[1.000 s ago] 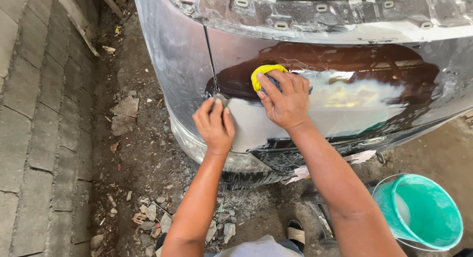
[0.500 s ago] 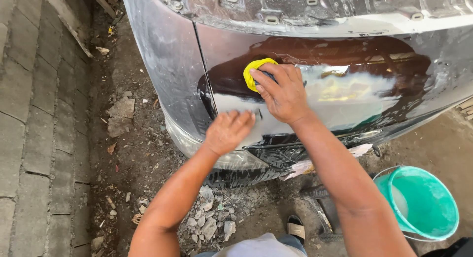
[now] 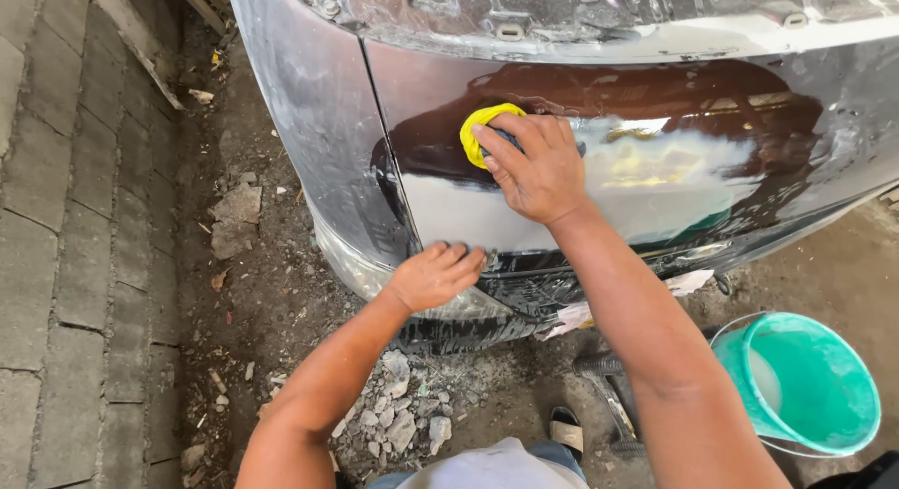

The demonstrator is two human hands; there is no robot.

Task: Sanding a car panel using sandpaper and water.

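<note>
My right hand (image 3: 536, 167) presses a yellow sponge (image 3: 479, 131) against the wet, sanded panel of a car body (image 3: 655, 180). Only the sponge's left part shows past my fingers. The panel has a brown and whitish patch around the sponge. My left hand (image 3: 436, 274) rests flat on the panel's lower edge, near the seam between two body panels (image 3: 384, 170), holding nothing.
A teal bucket (image 3: 813, 381) stands on the ground at the lower right. Stones and rubble (image 3: 393, 423) lie on the dirt below the car. Paved bricks (image 3: 66, 245) run along the left. A sandalled foot (image 3: 567, 431) shows at the bottom.
My left hand slid down the panel from beside the seam to its lower edge. My right hand with the sponge stayed on the panel's upper left area.
</note>
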